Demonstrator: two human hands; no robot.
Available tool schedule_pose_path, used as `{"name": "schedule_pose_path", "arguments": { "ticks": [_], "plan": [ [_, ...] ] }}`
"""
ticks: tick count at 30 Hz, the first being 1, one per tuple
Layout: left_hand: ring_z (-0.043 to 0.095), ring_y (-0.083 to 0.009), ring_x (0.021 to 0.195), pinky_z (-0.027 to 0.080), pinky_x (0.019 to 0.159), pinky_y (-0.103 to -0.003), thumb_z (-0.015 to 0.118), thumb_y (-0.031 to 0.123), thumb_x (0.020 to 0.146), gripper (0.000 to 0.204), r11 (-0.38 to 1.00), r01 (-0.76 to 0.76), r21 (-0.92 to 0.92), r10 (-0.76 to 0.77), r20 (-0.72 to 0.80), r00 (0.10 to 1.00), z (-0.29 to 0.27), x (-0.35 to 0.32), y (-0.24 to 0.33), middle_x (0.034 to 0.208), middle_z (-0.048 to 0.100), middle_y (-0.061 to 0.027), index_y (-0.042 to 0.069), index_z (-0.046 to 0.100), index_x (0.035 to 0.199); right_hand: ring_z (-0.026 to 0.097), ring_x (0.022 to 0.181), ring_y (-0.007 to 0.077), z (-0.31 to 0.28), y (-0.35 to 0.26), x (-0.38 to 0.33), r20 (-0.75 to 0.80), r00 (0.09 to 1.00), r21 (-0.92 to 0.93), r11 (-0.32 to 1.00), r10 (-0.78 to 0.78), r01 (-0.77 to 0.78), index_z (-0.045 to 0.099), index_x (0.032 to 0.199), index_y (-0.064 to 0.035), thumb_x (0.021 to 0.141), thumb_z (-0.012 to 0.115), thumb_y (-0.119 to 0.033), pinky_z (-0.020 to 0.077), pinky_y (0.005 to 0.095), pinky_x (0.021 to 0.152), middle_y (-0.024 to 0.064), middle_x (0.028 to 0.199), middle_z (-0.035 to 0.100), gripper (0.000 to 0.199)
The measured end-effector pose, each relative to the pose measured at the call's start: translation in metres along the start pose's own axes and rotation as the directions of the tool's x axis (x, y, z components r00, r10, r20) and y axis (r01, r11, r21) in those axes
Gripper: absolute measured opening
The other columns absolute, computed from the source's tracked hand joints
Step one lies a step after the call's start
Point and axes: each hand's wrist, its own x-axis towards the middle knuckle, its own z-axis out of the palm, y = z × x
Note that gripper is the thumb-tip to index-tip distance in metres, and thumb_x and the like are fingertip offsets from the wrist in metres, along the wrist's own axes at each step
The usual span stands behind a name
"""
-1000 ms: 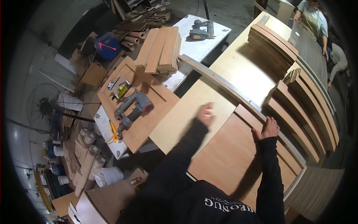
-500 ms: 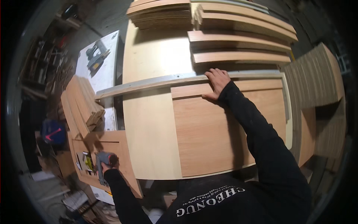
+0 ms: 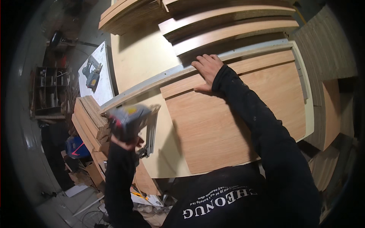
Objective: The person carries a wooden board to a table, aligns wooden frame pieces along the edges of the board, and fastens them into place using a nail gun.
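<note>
My left hand is closed around the grip of a grey and red nail gun. The tool is blurred by motion and is over the left part of the pale board, off its surface. My right hand lies across a narrow wood strip, thumb apart and fingers reaching over the metal-topped rail. That strip runs along the upper edge of a wood-grain panel, beside the rail. My right forearm covers part of the panel.
Cut boards lie in rows beyond the rail. Another nail gun rests on a white surface at the left. Board stacks stand left and right of the pale worktable. A shelf rack is farther left.
My left hand has lifted the nail gun from the wood-framed panel at lower left, bringing it up and right over the pale board. My right hand stays on the strip and rail. The view has shifted.
</note>
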Motion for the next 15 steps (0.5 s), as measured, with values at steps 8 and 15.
{"name": "schedule_pose_path", "arguments": {
  "ticks": [8, 15],
  "plan": [
    [0.052, -0.0176, 0.04, 0.046, 0.034, -0.031, 0.053, -0.004, 0.067, 0.031, 0.958, -0.092, 0.271, 0.058, 0.128, 0.99, 0.058, 0.063, 0.063, 0.053, 0.051, -0.0061, 0.005, 0.051, 0.096, 0.044, 0.101, 0.0277, 0.001, 0.002, 0.001, 0.055, 0.998, 0.04, 0.999, 0.015, -0.017, 0.046, 0.107, -0.0046, 0.057, 0.066, -0.052, 0.0336, 0.0376, 0.085, 0.0144, 0.107, 0.048, 0.072],
    [0.052, -0.0153, 0.039, 0.044, 0.034, -0.028, 0.056, 0.002, 0.067, 0.021, 0.968, -0.069, 0.242, 0.036, 0.139, 0.99, 0.059, 0.072, 0.067, 0.053, 0.052, -0.005, 0.003, 0.052, 0.087, 0.044, 0.103, 0.0283, 0.004, 0.004, 0.001, 0.077, 0.996, 0.042, 0.999, 0.032, -0.035, 0.047, 0.108, -0.0042, 0.058, 0.065, -0.052, 0.0332, 0.0386, 0.087, 0.0155, 0.108, 0.048, 0.071]
  ]
}}
